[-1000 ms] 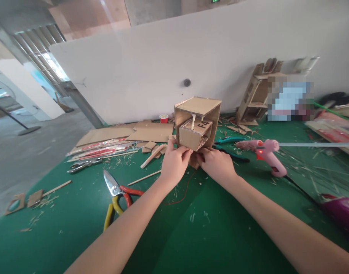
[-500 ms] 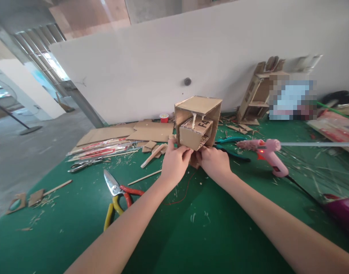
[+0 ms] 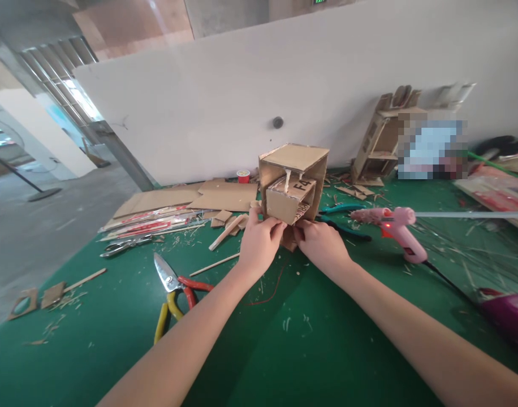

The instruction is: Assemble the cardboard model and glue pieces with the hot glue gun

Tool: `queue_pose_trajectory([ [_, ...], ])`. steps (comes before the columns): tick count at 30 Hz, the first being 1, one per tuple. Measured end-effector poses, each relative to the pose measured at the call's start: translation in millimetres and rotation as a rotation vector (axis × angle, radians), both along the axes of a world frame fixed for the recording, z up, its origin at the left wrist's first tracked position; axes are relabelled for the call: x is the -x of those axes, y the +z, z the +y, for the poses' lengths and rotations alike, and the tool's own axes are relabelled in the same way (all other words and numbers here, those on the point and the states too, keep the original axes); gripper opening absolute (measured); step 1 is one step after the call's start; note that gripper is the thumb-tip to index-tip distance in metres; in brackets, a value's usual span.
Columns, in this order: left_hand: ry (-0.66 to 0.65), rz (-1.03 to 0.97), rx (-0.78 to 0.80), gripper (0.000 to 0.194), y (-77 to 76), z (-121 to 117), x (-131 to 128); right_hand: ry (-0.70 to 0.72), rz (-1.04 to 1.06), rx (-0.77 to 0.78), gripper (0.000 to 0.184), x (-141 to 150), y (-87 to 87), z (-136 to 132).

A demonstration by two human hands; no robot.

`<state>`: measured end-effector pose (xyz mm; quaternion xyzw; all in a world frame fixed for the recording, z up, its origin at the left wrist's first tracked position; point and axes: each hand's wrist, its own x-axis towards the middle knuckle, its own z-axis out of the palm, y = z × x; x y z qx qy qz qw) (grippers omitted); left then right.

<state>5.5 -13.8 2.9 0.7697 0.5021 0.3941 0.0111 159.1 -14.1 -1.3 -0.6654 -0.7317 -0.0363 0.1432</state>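
Note:
A small cardboard box [image 3: 293, 158] with an open front stands on the green table, a smaller cardboard compartment [image 3: 284, 204] inside it bearing printed letters. At its lower front edge my left hand [image 3: 259, 240] is closed, thumb and fingers pinching near the left corner. My right hand [image 3: 322, 243] is closed at the same edge, just to the right. The fingertips are partly hidden, so a small piece between them cannot be made out. Below the hands a brown cardboard piece [image 3: 289, 240] shows, and a thin red thread [image 3: 276, 287] lies on the table.
Red-and-yellow-handled shears [image 3: 174, 285] lie left of my forearm. Teal-handled pliers [image 3: 344, 223] rest behind my right hand. A pink glue gun [image 3: 405, 226] with a lit red light is on the right. Cardboard sheets [image 3: 225, 195] and wooden sticks lie at back left.
My right hand has shifted slightly to the right along the box's lower edge. The red thread's upper part lies a little differently. The box and left hand look nearly unchanged.

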Motion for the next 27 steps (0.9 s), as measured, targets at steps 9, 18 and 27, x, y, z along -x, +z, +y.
queue_pose_trajectory([
  [9, 0.003, -0.001, 0.01, 0.016, 0.2, -0.1, -0.3, 0.037, 0.07, 0.004, 0.029, -6.4, -2.5, 7.2],
  [18, -0.003, -0.005, 0.02, 0.018, 0.1, 0.8, 0.3, 0.03, 0.12, -0.014, 0.031, -10.0, -2.2, 10.2],
  [27, -0.001, -0.006, 0.012, 0.018, 0.3, -0.2, 0.0, 0.081, 0.113, -0.057, 0.031, -7.8, -1.9, 2.3],
])
